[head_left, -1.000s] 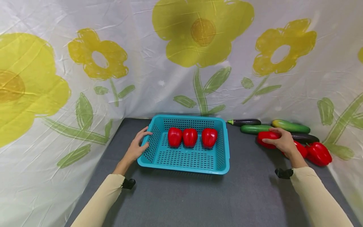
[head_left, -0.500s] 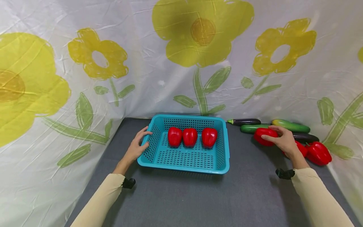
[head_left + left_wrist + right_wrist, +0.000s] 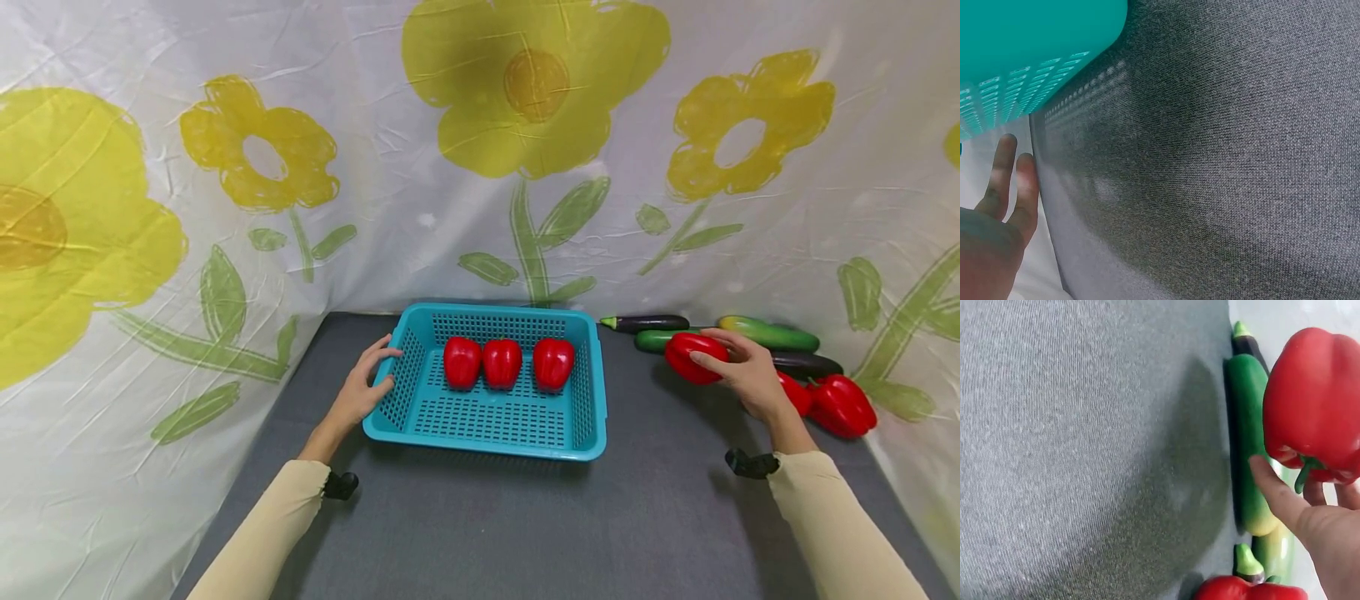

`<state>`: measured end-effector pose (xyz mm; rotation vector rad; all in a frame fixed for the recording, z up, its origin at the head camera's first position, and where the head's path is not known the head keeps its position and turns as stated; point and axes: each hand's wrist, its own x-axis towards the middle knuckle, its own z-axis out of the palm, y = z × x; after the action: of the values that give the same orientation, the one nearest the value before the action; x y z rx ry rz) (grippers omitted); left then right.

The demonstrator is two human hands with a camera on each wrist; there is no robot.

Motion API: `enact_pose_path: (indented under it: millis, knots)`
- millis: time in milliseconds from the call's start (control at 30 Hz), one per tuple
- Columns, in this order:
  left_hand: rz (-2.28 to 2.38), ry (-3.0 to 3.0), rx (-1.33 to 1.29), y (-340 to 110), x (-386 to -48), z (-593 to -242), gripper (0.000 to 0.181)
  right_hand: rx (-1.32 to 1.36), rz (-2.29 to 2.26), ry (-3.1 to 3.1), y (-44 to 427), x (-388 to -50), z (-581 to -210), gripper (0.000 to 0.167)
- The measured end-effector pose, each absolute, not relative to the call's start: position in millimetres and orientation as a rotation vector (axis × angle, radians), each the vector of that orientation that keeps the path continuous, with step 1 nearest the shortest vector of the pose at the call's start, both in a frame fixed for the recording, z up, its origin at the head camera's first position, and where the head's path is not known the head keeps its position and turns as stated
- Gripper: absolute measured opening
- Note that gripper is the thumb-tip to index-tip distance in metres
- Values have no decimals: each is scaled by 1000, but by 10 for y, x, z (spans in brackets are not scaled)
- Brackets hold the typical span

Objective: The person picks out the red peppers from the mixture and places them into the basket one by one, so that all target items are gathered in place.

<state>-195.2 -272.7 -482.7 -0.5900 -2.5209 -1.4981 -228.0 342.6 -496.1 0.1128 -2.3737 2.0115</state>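
In the head view my right hand [image 3: 750,379] grips a red bell pepper [image 3: 693,357] between thumb and fingers. The right wrist view shows that bell pepper [image 3: 1315,403] raised off the cloth, green stem toward my palm. My left hand [image 3: 360,387] rests at the left rim of a turquoise plastic basket [image 3: 480,450], its fingers spread and relaxed. Two of its fingers [image 3: 1025,187] extend fairly straight beside the basket wall in the left wrist view. Inside the basket sit three red bell peppers, the left one [image 3: 462,363] close to the middle one [image 3: 502,364], the third [image 3: 553,364] farther right.
Near the back right lie an eggplant [image 3: 648,323], a green cucumber-like vegetable [image 3: 656,340], a yellow-green one [image 3: 772,333] and another eggplant [image 3: 810,365]. More red bell peppers [image 3: 843,407] lie beside my right wrist. A flower-printed sheet [image 3: 420,225] hangs behind the dark cloth-covered table [image 3: 480,525].
My right hand has lifted the red bell pepper and shifted it slightly left, away from the others. The left hand and the basket stay where they were.
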Motion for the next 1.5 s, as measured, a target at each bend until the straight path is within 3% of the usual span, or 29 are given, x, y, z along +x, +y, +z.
enact_pose_path:
  millis: [200, 933, 1500]
  knots:
    - [-1504, -2501, -601, -2726, -1950, -4831, 40, 161, 2178, -2247, 3363, -2264, -4951, 45]
    - [-1502, -2505, -603, -2713, -1950, -4857, 39, 162, 2255, -2252, 3180, -2206, -4939, 67]
    - [-1485, -2508, -602, -2732, -1966, -4841, 39, 325, 2153, -2387, 3122, -2111, -4802, 66]
